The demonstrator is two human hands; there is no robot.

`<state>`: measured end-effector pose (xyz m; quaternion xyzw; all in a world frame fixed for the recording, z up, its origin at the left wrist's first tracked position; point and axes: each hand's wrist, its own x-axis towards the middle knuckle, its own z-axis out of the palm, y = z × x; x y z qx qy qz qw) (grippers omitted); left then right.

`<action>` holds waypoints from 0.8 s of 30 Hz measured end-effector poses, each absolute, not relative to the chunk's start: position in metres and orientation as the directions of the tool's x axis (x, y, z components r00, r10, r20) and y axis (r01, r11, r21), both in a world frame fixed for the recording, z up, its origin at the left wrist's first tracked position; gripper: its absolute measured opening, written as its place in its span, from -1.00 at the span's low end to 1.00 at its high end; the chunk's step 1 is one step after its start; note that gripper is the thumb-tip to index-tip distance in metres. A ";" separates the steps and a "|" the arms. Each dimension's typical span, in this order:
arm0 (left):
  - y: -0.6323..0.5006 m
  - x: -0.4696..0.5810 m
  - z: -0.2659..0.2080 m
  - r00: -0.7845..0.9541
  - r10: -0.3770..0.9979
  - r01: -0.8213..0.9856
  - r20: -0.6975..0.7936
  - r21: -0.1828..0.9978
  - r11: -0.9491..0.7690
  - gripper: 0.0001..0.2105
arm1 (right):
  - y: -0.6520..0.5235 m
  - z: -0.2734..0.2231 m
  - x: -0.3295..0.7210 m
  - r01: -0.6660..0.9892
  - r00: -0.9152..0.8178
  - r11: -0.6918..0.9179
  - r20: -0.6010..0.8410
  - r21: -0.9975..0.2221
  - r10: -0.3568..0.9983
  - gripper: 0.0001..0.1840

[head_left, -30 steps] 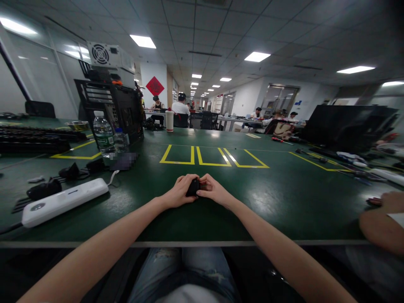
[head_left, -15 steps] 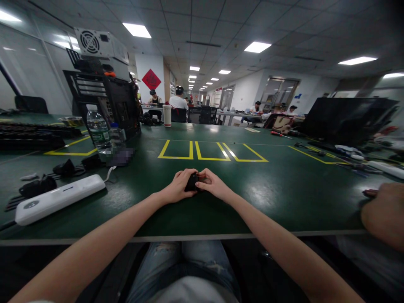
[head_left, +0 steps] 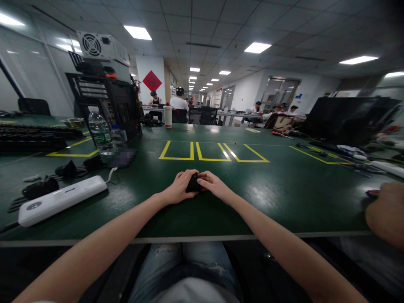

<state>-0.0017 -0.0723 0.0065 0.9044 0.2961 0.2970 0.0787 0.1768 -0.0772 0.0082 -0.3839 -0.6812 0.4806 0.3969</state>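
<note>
Between my hands, low over the green table (head_left: 202, 219), is a small dark object (head_left: 193, 183) with a rounded, blocky shape; its kind is not clear. My left hand (head_left: 180, 188) wraps around it from the left, thumb towards me and fingers over the far side. From the right, my right hand (head_left: 215, 185) touches it with bent fingers and thumb close together. The fingers cover much of the object, and I cannot see whether the right hand pinches a smaller part. Beyond my hands, yellow tape outlines (head_left: 214, 160) mark the tabletop.
A white power strip (head_left: 63, 200) and black parts lie at left, near a water bottle (head_left: 100, 132) and an open computer case (head_left: 121, 105). A white cup (head_left: 168, 116) stands farther back. At right are a monitor (head_left: 347, 120), tools and another person's hand (head_left: 386, 214).
The view has shifted slightly. Both hands stay on the dark object, which shows a little more of its face; the right thumb has moved slightly on it.
</note>
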 end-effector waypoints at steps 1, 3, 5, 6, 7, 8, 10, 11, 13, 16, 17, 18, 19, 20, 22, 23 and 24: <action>-0.072 -0.002 0.007 0.647 0.584 0.491 0.490 0.319 -0.811 -0.43 | -0.078 0.009 0.177 0.129 -0.408 0.262 0.190 -0.956 0.893 -0.70; -0.073 -0.001 0.007 0.645 0.589 0.495 0.486 0.321 -0.807 -0.43 | -0.080 0.010 0.178 0.086 -0.440 0.318 0.250 -0.944 0.863 -0.68; -0.073 -0.001 0.008 0.643 0.594 0.499 0.483 0.325 -0.804 -0.43 | -0.081 0.012 0.178 0.045 -0.451 0.358 0.301 -0.933 0.840 -0.65; -0.073 -0.001 0.008 0.643 0.596 0.500 0.481 0.326 -0.802 -0.43 | -0.082 0.012 0.178 0.037 -0.448 0.363 0.309 -0.931 0.839 -0.66; -0.073 -0.001 0.008 0.645 0.596 0.499 0.479 0.327 -0.803 -0.43 | -0.082 0.012 0.178 0.035 -0.441 0.359 0.308 -0.933 0.843 -0.69; -0.073 -0.001 0.008 0.647 0.594 0.496 0.477 0.328 -0.804 -0.42 | -0.081 0.012 0.177 0.035 -0.432 0.350 0.301 -0.936 0.850 -0.72; -0.073 -0.001 0.009 0.652 0.589 0.490 0.478 0.328 -0.808 -0.42 | -0.080 0.011 0.177 0.042 -0.414 0.323 0.277 -0.946 0.867 -0.75; -0.073 -0.001 0.009 0.651 0.588 0.488 0.480 0.329 -0.809 -0.42 | -0.080 0.010 0.176 0.053 -0.404 0.304 0.257 -0.951 0.878 -0.74; -0.074 -0.002 0.010 0.648 0.588 0.488 0.484 0.330 -0.808 -0.42 | -0.079 0.010 0.176 0.084 -0.386 0.258 0.207 -0.963 0.899 -0.70; -0.074 -0.002 0.011 0.659 0.585 0.485 0.473 0.328 -0.811 -0.43 | -0.080 0.010 0.178 0.124 -0.400 0.238 0.172 -0.963 0.900 -0.70; -0.075 -0.003 0.012 0.664 0.583 0.484 0.468 0.326 -0.812 -0.44 | -0.080 0.011 0.178 0.122 -0.416 0.261 0.189 -0.958 0.889 -0.71; -0.075 -0.003 0.012 0.665 0.583 0.484 0.467 0.324 -0.813 -0.44 | -0.081 0.012 0.179 0.113 -0.435 0.291 0.216 -0.950 0.874 -0.72; -0.075 -0.003 0.012 0.661 0.584 0.487 0.471 0.323 -0.811 -0.45 | -0.082 0.012 0.179 0.100 -0.451 0.322 0.245 -0.942 0.858 -0.72; -0.076 -0.003 0.012 0.655 0.587 0.491 0.477 0.322 -0.809 -0.46 | -0.083 0.013 0.179 0.085 -0.462 0.348 0.272 -0.934 0.844 -0.71; -0.076 -0.002 0.011 0.648 0.590 0.496 0.482 0.320 -0.807 -0.47 | -0.084 0.013 0.179 0.059 -0.472 0.374 0.304 -0.925 0.828 -0.70; -0.076 -0.002 0.011 0.647 0.590 0.497 0.484 0.319 -0.807 -0.47 | -0.084 0.012 0.179 0.052 -0.471 0.375 0.309 -0.925 0.826 -0.71; -0.077 -0.002 0.010 0.647 0.589 0.498 0.484 0.317 -0.807 -0.47 | -0.084 0.012 0.179 0.048 -0.468 0.369 0.306 -0.928 0.829 -0.73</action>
